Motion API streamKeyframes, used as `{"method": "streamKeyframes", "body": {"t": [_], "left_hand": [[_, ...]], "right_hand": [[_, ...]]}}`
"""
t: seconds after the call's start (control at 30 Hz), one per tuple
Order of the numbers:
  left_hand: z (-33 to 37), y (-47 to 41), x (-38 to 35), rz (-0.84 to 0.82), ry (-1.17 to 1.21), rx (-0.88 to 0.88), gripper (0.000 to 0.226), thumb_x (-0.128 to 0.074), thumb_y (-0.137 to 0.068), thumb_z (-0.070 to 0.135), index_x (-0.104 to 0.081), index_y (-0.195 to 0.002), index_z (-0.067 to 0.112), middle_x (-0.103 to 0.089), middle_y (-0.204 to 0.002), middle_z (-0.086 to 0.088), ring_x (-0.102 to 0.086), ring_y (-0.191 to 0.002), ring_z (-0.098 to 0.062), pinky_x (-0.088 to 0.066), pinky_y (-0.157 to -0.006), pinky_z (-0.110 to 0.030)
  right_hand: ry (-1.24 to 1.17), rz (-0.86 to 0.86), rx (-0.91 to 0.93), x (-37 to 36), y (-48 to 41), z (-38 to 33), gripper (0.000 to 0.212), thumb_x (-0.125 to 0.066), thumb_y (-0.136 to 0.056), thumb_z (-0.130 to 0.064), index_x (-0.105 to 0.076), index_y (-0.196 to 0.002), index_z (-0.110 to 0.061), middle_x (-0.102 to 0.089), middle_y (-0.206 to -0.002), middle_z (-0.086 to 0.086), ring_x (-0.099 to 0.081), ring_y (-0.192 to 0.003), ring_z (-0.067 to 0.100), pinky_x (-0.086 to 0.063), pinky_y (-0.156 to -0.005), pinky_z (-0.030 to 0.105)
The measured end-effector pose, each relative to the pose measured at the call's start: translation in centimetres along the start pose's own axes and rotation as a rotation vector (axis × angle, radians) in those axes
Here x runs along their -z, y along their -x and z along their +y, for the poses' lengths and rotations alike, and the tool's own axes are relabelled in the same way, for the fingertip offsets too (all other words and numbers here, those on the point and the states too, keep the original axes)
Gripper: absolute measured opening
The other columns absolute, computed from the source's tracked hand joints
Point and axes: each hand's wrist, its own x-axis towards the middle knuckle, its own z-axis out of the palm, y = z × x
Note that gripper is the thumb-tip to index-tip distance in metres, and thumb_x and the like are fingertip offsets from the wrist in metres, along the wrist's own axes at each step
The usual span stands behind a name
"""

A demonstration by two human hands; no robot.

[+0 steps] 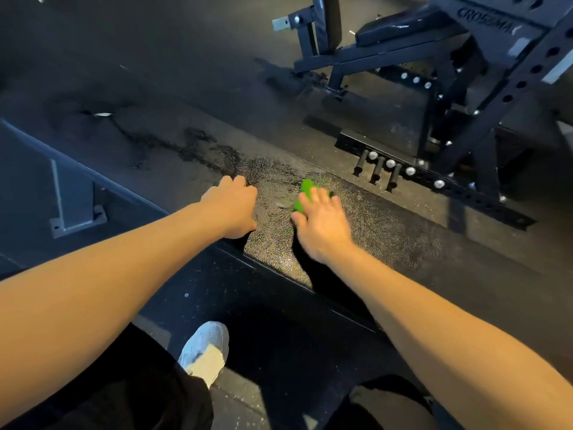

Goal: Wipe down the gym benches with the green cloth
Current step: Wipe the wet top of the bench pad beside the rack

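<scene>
While the right hand [322, 226] presses down with its fingers spread almost flat, its grip is hardly a grip at all: the palm and fingers lie open over the bunched green cloth [302, 197], which peeps out at the hand's 11 o'clock and sits on the padded surface [387, 231]. At 9 o'clock from it, the left hand [232, 209] braces at the pad's end. Its fingers bend down out of sight, so I cannot tell whether they hold the edge or only lean there.

The pad shows a speckled sheen around the cloth, and darker blotches trail off toward 10 o'clock, so I would judge this bench to be mid-wipe, with its long stretch toward 4 o'clock not yet covered. The second bench [400, 26], well apart at 1 o'clock under the rack [496, 88], looks untouched as far as I can see, though that is only a guess.

Counting up:
- one cloth
- two hands
- two benches
- three short pegs [376, 170] on the rack's base rail
- one pale shoe [206, 352] on the floor at 6 o'clock
</scene>
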Motion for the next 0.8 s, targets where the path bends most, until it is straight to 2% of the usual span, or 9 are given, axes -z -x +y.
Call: {"method": "streamKeyframes", "body": {"t": [0.13, 0.2, 0.27, 0.37, 0.43, 0.5, 0.6, 0.67, 0.8], "left_hand": [[0.1, -0.1, 0.2, -0.002, -0.014, -0.012, 0.059, -0.067, -0.093, 0.044, -0.047, -0.140, 0.014, -0.042, -0.138, -0.011, -0.039, -0.129, -0.033, -0.044, -0.103, -0.047], [0.2, -0.1, 0.1, 0.001, -0.014, -0.014, 0.060, -0.067, -0.093, 0.044, -0.047, -0.140, 0.014, -0.041, -0.138, -0.011, -0.039, -0.129, -0.033, -0.044, -0.102, -0.047], [0.1, -0.1, -0.1, 0.010, 0.001, -0.012, 0.057, -0.068, -0.092, 0.044, -0.048, -0.138, 0.015, -0.042, -0.138, -0.010, -0.040, -0.129, -0.032, -0.044, -0.101, -0.047], [-0.2, 0.0, -0.2, 0.018, 0.018, -0.016, 0.051, -0.067, -0.092, 0.044, -0.051, -0.133, 0.019, -0.043, -0.136, -0.007, -0.041, -0.126, -0.030, -0.045, -0.101, -0.046], [-0.4, 0.1, -0.2, 0.019, 0.027, -0.023, 0.051, -0.068, -0.091, 0.047, -0.053, -0.132, 0.022, -0.044, -0.136, -0.006, -0.041, -0.126, -0.030, -0.045, -0.101, -0.045], [-0.5, 0.1, -0.1, 0.011, 0.039, -0.024, 0.051, -0.069, -0.091, 0.048, -0.054, -0.132, 0.022, -0.044, -0.136, -0.005, -0.040, -0.127, -0.030, -0.045, -0.102, -0.046], [-0.5, 0.0, 0.1, 0.003, 0.032, -0.021, 0.053, -0.070, -0.090, 0.048, -0.054, -0.133, 0.022, -0.043, -0.136, -0.006, -0.040, -0.128, -0.030, -0.044, -0.101, -0.045], [-0.4, -0.2, 0.1, 0.005, 0.009, -0.023, 0.054, -0.070, -0.090, 0.048, -0.054, -0.133, 0.021, -0.044, -0.136, -0.006, -0.041, -0.127, -0.030, -0.045, -0.100, -0.044], [-0.4, -0.4, -0.4, 0.028, 0.002, -0.040, 0.054, -0.069, -0.091, 0.047, -0.056, -0.135, 0.019, -0.045, -0.135, -0.006, -0.043, -0.125, -0.028, -0.047, -0.101, -0.045]], "right_hand": [[-0.051, -0.080, 0.234, -0.1, 2.0, -1.3, 0.057, -0.031, -0.108, -0.048, -0.025, -0.160, -0.027, -0.009, -0.170, -0.003, 0.000, -0.157, 0.016, 0.003, -0.128, 0.040], [-0.074, -0.102, 0.213, 0.3, 0.0, 1.0, 0.056, -0.031, -0.107, -0.051, -0.025, -0.160, -0.032, -0.010, -0.169, -0.008, -0.003, -0.157, 0.013, 0.000, -0.128, 0.042], [-0.045, -0.100, 0.117, 0.9, -3.2, 3.5, 0.057, -0.031, -0.107, -0.052, -0.025, -0.160, -0.032, -0.012, -0.170, -0.006, -0.008, -0.157, 0.017, -0.004, -0.128, 0.046], [-0.026, -0.128, -0.036, 1.8, -7.2, 4.7, 0.055, -0.031, -0.108, -0.043, -0.033, -0.158, -0.020, -0.020, -0.169, 0.005, -0.014, -0.156, 0.024, -0.008, -0.127, 0.049], [-0.032, -0.089, -0.090, 1.5, -7.9, 3.7, 0.055, -0.032, -0.106, -0.042, -0.037, -0.155, -0.016, -0.024, -0.167, 0.009, -0.017, -0.154, 0.027, -0.010, -0.126, 0.050], [-0.044, -0.051, -0.061, 0.9, -6.4, 1.9, 0.056, -0.035, -0.105, -0.042, -0.036, -0.155, -0.016, -0.023, -0.167, 0.009, -0.015, -0.155, 0.026, -0.008, -0.127, 0.048], [-0.084, -0.070, 0.106, 0.1, -2.7, 0.3, 0.059, -0.037, -0.107, -0.044, -0.027, -0.161, -0.020, -0.013, -0.170, 0.002, -0.005, -0.158, 0.021, -0.002, -0.128, 0.043], [-0.095, -0.094, 0.186, 0.4, -2.1, 0.8, 0.059, -0.038, -0.107, -0.045, -0.026, -0.161, -0.024, -0.012, -0.170, -0.002, -0.005, -0.158, 0.018, -0.002, -0.128, 0.041], [-0.087, -0.116, 0.142, 1.2, -6.7, 2.7, 0.055, -0.035, -0.109, -0.039, -0.027, -0.160, -0.022, -0.015, -0.170, 0.002, -0.010, -0.157, 0.020, -0.006, -0.128, 0.043]]}}
